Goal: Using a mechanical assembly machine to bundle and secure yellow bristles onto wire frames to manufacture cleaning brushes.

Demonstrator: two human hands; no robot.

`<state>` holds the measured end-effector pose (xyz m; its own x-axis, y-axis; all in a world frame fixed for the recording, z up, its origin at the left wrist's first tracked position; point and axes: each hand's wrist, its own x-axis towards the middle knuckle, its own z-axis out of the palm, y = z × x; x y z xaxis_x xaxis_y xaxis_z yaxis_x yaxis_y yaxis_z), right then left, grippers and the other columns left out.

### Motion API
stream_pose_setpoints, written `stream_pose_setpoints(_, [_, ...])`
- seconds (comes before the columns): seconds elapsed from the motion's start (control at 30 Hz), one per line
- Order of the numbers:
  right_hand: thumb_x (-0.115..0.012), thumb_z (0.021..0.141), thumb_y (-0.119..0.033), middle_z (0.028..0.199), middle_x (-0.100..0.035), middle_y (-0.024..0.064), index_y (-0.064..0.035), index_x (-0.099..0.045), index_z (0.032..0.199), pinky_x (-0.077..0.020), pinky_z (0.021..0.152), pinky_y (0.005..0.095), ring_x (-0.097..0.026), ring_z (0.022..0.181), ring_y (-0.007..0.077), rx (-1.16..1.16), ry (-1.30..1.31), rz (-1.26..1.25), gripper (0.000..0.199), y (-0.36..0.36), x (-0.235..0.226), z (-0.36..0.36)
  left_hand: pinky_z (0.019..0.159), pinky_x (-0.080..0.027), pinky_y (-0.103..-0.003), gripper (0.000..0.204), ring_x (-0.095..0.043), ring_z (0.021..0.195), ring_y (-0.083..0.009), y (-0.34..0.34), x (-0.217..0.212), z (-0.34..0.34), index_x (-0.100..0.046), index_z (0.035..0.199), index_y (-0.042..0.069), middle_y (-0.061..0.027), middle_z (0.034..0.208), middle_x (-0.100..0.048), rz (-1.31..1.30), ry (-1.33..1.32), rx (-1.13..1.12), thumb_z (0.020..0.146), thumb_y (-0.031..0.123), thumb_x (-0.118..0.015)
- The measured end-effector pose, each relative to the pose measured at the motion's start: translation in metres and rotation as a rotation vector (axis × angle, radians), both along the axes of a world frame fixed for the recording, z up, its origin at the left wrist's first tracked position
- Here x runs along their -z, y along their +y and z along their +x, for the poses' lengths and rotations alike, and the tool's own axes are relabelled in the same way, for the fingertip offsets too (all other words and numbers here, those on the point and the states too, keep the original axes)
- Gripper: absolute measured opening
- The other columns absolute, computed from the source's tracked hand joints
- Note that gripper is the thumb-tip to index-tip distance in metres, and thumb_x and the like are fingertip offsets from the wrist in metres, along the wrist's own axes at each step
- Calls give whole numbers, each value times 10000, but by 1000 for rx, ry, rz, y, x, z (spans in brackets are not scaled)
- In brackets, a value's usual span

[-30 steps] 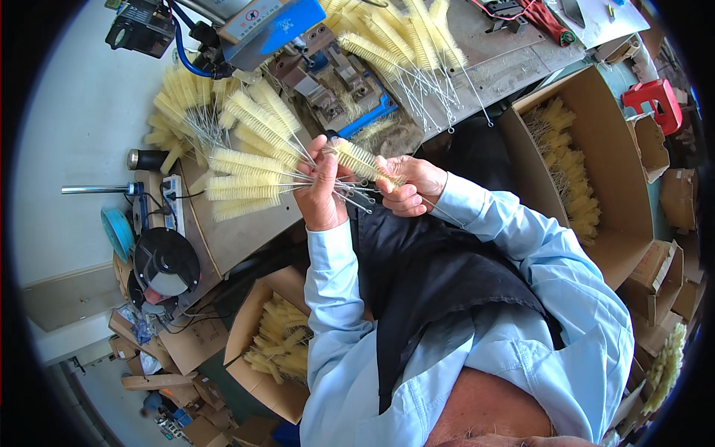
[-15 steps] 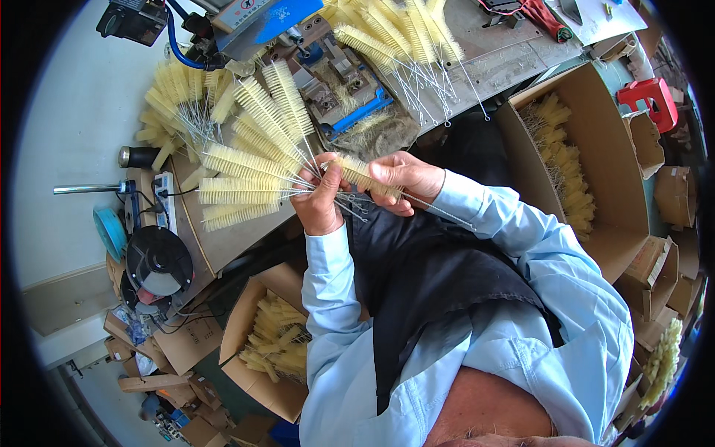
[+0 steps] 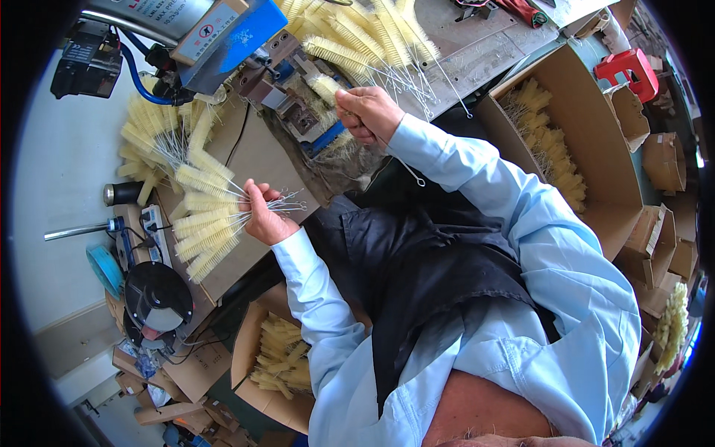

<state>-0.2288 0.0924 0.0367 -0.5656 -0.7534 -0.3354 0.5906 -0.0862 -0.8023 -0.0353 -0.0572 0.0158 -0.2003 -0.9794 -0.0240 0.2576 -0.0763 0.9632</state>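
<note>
My left hand (image 3: 265,214) is closed round the twisted wire stems of several pale yellow bottle brushes (image 3: 207,217), their bristle heads fanned out leftward over the table edge. The looped wire ends stick out to the right of my fingers. Up at the machine (image 3: 305,112), my right hand (image 3: 369,114) grips one single bottle brush (image 3: 325,87) by its stem. Its bristle tip points up and left at the machine's metal blocks, while its wire tail hangs below my wrist and ends in a small loop. Whether the tip touches the blocks, I cannot tell.
A pile of brushes (image 3: 372,37) lies on the bench beyond my right hand, another heap (image 3: 160,127) at the left. Cardboard boxes of brushes stand at the right (image 3: 611,156) and lower left (image 3: 246,357). A blue-edged press head (image 3: 231,48) overhangs the machine.
My hands have come apart. The left has moved left and down with its bunch; the right has carried one brush up to the machine. The view has shifted slightly.
</note>
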Motion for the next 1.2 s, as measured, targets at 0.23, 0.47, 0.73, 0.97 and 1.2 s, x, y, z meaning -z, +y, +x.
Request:
stream_pose_setpoints(0.23, [-526,1024,-303,603,-425,-22,-49,-527,849,-271,367,246,-352,428,72,34,-66,-49,308,-15,4,0,586,-453,-250,144,-531,634,-124,-7,19,-1,-659,974,15,-49,774,-609,-12,-75,-60,922,148,-676])
stream_pose_setpoints(0.47, [-548,1010,-278,593,-425,-20,-42,-528,829,-266,366,249,-356,426,77,59,-59,12,298,-20,2,-3,590,-453,-251,157,-529,642,-123,-3,16,-3,-651,986,16,-48,775,-595,-17,-99,-32,931,162,-667])
stream_pose_setpoints(0.73, [-587,992,-288,597,-475,-10,-16,-587,883,-305,360,251,-406,422,83,25,5,12,293,-9,-2,-2,586,-441,-246,245,-514,637,-115,-6,23,1,-640,1077,10,-53,767,-585,-70,-81,-29,975,229,-601])
stream_pose_setpoints(0.97, [-612,961,-391,625,-626,69,8,-698,821,-453,470,335,-563,519,140,267,791,374,431,8,-21,-50,579,-426,-236,319,-495,618,-112,-10,23,7,-619,1183,11,-51,759,-576,-6,-1,-34,976,246,-560])
stream_pose_setpoints(1.2, [-690,882,-441,1157,-605,177,-30,-603,1119,-483,869,445,-621,994,319,704,1643,552,482,6,-42,-107,566,-430,-243,340,-502,613,-114,9,14,10,-615,1191,18,-48,760,-582,41,51,55,969,266,-544])
